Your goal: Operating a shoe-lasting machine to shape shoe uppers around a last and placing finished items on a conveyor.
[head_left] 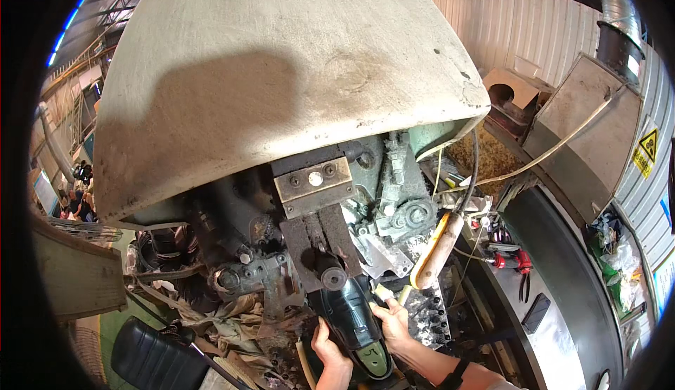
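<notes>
A glossy black shoe (351, 312), with a green patch (373, 357) at its near end, sits at the lower middle, its far end right under the machine's round steel head (333, 278). My left hand (330, 351) grips the shoe's left side, fingers pressed to it. On the other side my right hand (394, 325) holds it, the thumb lying on the black surface. Pale yellow pieces (384, 292) show just beyond the right hand's fingers; whether it touches them I cannot tell. The shoe's underside is hidden.
A big cream machine hood (281, 73) overhangs the work. To the right are a hanging lamp with a yellow edge (437, 249), a dark conveyor belt (562, 256), a red power tool (512, 260) and a phone (536, 312). A black seat (151, 358) stands at lower left beside crumpled cloth (232, 327).
</notes>
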